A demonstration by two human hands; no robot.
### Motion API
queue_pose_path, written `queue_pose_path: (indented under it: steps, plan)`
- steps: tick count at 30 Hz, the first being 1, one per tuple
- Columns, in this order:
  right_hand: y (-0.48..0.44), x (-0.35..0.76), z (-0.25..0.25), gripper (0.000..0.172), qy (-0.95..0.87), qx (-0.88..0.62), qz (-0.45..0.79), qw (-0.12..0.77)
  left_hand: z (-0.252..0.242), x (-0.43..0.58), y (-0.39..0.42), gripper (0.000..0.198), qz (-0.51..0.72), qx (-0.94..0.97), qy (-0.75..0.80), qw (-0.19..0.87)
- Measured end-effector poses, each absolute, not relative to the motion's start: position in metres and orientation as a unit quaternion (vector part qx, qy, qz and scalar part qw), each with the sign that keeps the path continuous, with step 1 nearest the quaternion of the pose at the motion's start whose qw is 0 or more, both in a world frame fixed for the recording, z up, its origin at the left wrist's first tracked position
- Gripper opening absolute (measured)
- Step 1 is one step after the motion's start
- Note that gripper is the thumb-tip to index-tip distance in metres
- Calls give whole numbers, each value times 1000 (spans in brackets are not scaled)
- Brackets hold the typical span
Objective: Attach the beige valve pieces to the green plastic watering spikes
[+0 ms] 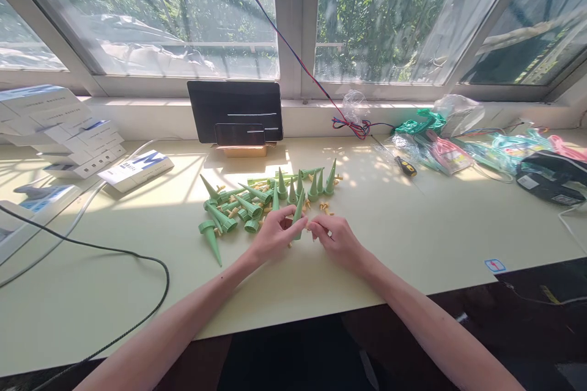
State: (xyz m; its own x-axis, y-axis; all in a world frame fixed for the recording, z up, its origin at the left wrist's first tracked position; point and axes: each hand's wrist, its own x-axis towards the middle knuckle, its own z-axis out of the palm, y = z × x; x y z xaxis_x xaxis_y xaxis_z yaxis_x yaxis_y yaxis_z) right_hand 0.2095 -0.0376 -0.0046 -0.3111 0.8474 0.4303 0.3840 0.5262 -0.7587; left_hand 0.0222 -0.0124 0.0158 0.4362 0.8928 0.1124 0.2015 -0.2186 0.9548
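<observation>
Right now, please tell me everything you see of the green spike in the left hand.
The green spike looks plastic and tapers to a point. The left hand holds it between thumb and fingers, almost upright, tip up, partly hidden. The right hand is beside it; whether the yellowish piece there touches it is unclear.

On a worktable [413, 226] beneath a window [385, 18], a cluster of spikes [250, 206] lies before a tablet [204, 104], itself behind a phone [239, 134]. The person's left hand [275, 233] is at the cluster's near edge, the right hand [338, 239] just beside it. Stacked boxes [50, 113] stand far left, one box [136, 170] lying to their right; a screwdriver [405, 165] lies right of the cluster, near bagged cords [447, 156].
</observation>
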Motion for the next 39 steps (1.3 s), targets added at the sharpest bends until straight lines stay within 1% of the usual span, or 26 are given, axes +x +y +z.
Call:
queue_pose_path:
  steps: [7, 9, 15, 18, 24, 27, 32, 37, 39]
  plan:
    - [-41, 207, 0, 25, -766, -397, 276, 423, 17, 22, -12, 30, 358, 688, 403, 486]
    - [-41, 207, 0, 25, -769, -397, 275, 418, 17, 22, -13, 30, 357, 689, 402, 487]
    - [-39, 208, -4, 35, -780, -410, 262, 394, 19, 23, -14, 29, 364, 687, 400, 485]
    - [-39, 209, -4, 37, -780, -415, 261, 390, 19, 23, -14, 29, 366, 684, 399, 489]
    - [-39, 207, -1, 27, -755, -412, 283, 424, 15, 22, -12, 30, 360, 692, 396, 484]
    - [-39, 207, -2, 25, -744, -411, 299, 434, 13, 21, -12, 30, 359, 694, 394, 484]
    - [-40, 208, -2, 27, -752, -410, 294, 424, 14, 21, -12, 28, 358, 695, 394, 482]
    - [-42, 208, -1, 19, -764, -396, 296, 413, 14, 21, -12, 27, 360, 693, 396, 482]
    - [-42, 208, -1, 18, -768, -396, 300, 404, 15, 22, -12, 29, 362, 693, 397, 482]
